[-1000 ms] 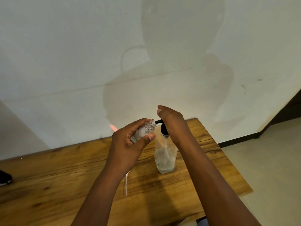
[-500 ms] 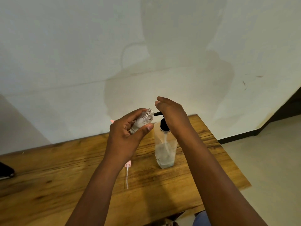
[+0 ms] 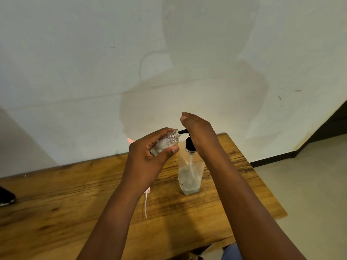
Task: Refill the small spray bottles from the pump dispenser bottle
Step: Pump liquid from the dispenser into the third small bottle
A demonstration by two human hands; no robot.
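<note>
My left hand (image 3: 150,154) grips a small clear spray bottle (image 3: 167,143), tilted with its open threaded neck against the black nozzle of the pump dispenser bottle (image 3: 190,171). The small bottle holds whitish foamy liquid. The clear dispenser bottle stands upright on the wooden table (image 3: 56,203) and holds a low level of liquid. My right hand (image 3: 199,132) rests palm-down on the black pump head with fingers straight. A pink spray cap with a white dip tube (image 3: 146,201) lies on the table below my left wrist.
The table's right edge runs close to the dispenser bottle, with pale floor (image 3: 309,184) beyond it. A white wall (image 3: 112,72) rises right behind the table. A dark object (image 3: 6,196) sits at the left edge. A pink thing (image 3: 130,140) peeks out behind my left hand.
Over the last second my right hand rose, letting the pump head come up. The small bottle stays at the nozzle in my left hand.
</note>
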